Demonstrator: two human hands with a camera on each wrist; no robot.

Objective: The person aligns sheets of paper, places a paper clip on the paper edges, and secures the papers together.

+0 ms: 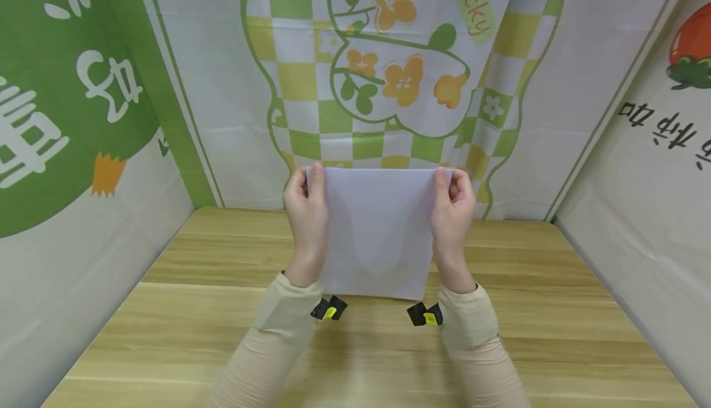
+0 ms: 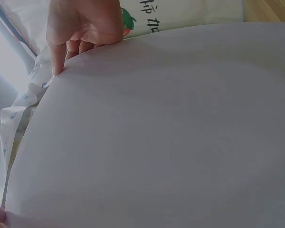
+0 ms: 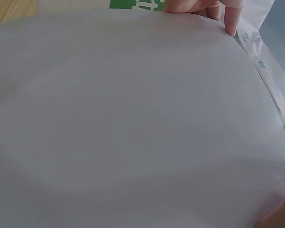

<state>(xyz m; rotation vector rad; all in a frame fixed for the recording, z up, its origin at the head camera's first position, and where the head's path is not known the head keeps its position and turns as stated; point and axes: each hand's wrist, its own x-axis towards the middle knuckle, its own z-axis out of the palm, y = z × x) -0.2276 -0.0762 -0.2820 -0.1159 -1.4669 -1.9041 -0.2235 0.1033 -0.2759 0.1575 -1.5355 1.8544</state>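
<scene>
White sheet spanning the space from left hand to right hand

From my end of the link, I am seeing the white sheet hanging directly between the two hands, its upper edge running almost straight from one grip to the other. The left hand is clamping the upper left corner, its thumb pressing the near face while its other fingers are curling behind. The right hand is pinching the upper right corner the same way, so both are closing firmly on the sheet. The sheet's body is dropping below the fingertips, its lower edge reaching down to about the cuffs of the left sleeve and right sleeve. It is showing in front of the wooden table; whether that edge is touching the tabletop, I cannot tell.

On my left wrist feed, the sheet is filling most of the view, with the right hand gripping its far corner. My right wrist feed is mirroring this, the left hand appearing at the top. Behind, a checked, flowered cloth is hanging.
</scene>
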